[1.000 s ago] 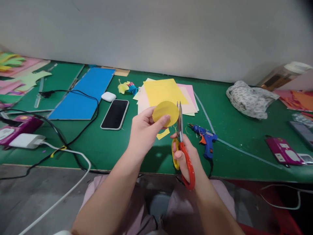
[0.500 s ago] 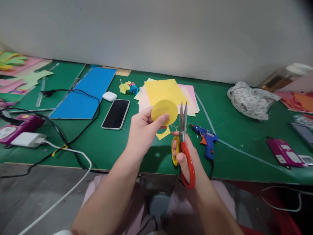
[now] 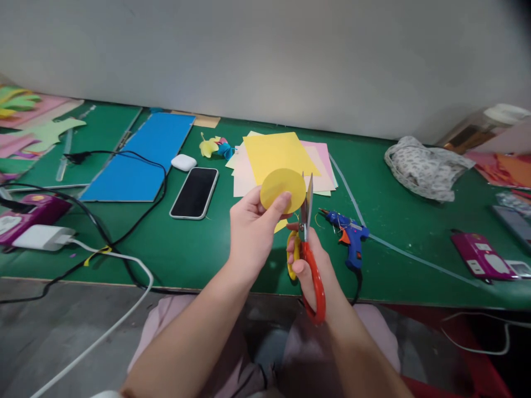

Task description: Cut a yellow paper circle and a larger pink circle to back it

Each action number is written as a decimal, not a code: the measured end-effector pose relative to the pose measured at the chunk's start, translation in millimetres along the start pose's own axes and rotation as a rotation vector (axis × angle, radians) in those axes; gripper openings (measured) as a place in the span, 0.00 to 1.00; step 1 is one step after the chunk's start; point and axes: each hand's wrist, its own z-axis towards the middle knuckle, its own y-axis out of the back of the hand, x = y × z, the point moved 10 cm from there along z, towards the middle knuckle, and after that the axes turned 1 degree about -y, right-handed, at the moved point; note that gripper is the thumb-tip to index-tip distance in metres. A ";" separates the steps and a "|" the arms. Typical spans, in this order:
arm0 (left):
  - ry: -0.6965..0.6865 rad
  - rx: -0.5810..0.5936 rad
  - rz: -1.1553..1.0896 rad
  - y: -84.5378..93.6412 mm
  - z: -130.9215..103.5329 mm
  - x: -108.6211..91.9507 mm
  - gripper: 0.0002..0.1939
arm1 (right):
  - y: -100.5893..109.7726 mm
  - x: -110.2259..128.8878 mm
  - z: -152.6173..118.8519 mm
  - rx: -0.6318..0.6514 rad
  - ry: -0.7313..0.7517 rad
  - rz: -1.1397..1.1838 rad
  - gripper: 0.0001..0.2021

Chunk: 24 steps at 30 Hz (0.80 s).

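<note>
Between thumb and fingers, my left hand (image 3: 255, 226) pinches a round yellow paper disc (image 3: 279, 187), held up above the table. My right hand (image 3: 313, 265) grips scissors (image 3: 317, 293) with one red and one yellow handle, its fingers through the loops. Their blades point away from me, slightly apart, at the disc's right edge; whether paper lies between them I cannot tell. Behind the disc is a stack of coloured paper with a yellow sheet (image 3: 286, 149) on top. A yellow scrap (image 3: 281, 225) lies partly hidden below the disc.
On the green table (image 3: 232, 271), a blue glue gun (image 3: 350, 235) lies right of the scissors. To the left are a phone (image 3: 194, 193), a white earbud case (image 3: 183, 162), a blue board (image 3: 145, 155), cables and a purple power strip (image 3: 31, 221). A patterned cloth bundle (image 3: 427, 166) sits right.
The disc and my left hand have shifted slightly right, and the scissors slightly left. The blades now meet the disc's edge, where a small gap showed before.
</note>
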 end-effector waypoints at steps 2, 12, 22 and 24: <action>0.001 -0.002 -0.006 -1.2 -1.6 0.9 0.10 | 0.1 -0.9 -0.1 0.000 -0.016 0.041 0.42; 0.041 0.032 -0.003 -7.7 -6.0 7.4 0.11 | 7.0 4.1 -1.2 -0.023 -0.025 0.029 0.40; 0.035 0.008 0.012 -4.3 -5.0 4.4 0.11 | 1.6 -3.7 -0.3 0.027 -0.080 0.095 0.41; 0.031 0.010 0.014 -4.4 -5.1 4.5 0.11 | 2.2 -3.1 -0.2 0.017 -0.063 0.105 0.40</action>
